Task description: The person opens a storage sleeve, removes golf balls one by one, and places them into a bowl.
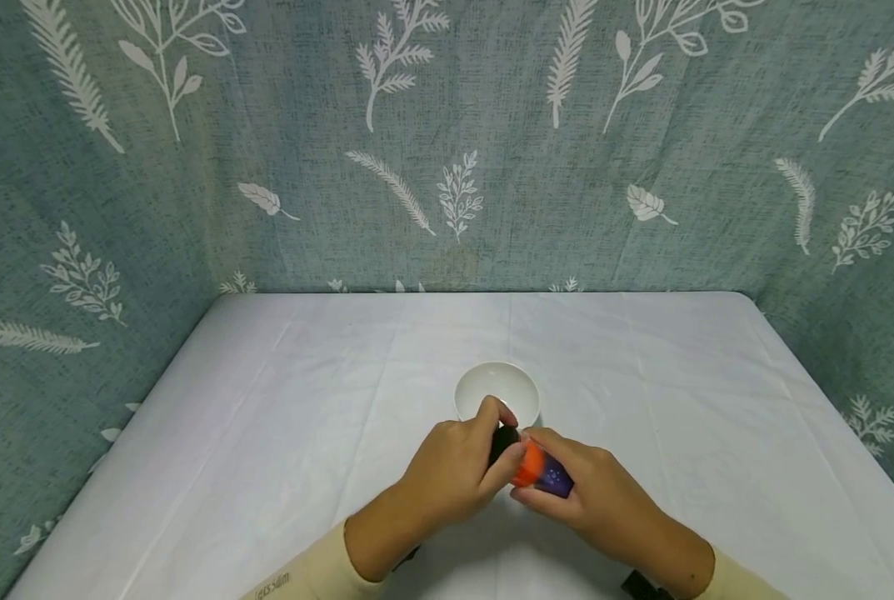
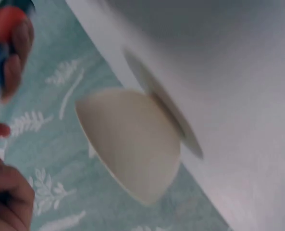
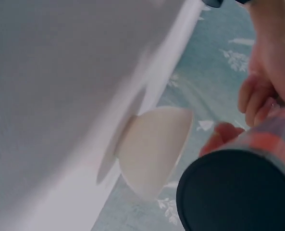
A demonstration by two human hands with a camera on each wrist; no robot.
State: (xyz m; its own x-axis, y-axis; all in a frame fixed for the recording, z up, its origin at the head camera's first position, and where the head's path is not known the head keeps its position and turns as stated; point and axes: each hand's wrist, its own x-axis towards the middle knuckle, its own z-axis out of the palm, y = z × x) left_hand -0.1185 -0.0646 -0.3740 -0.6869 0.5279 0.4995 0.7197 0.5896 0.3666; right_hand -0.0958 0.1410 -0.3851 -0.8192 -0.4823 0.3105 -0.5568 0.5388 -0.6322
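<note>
— What is being held?
— A small orange and blue-purple bottle (image 1: 538, 469) with a black cap (image 1: 503, 442), lying nearly level, cap end pointing at the bowl.
— And the bowl?
— A plain white bowl (image 1: 496, 392), upright on the counter (image 1: 267, 433), just beyond the cap, nothing visible inside it.

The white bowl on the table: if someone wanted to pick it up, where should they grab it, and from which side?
Probably by the rim, from above or from the far side. The white bowl stands upright and open on the table, with a small foot and steep round walls that offer little grip. Both hands, the left hand and right hand, crowd its near side, holding an orange and blue container.
</note>
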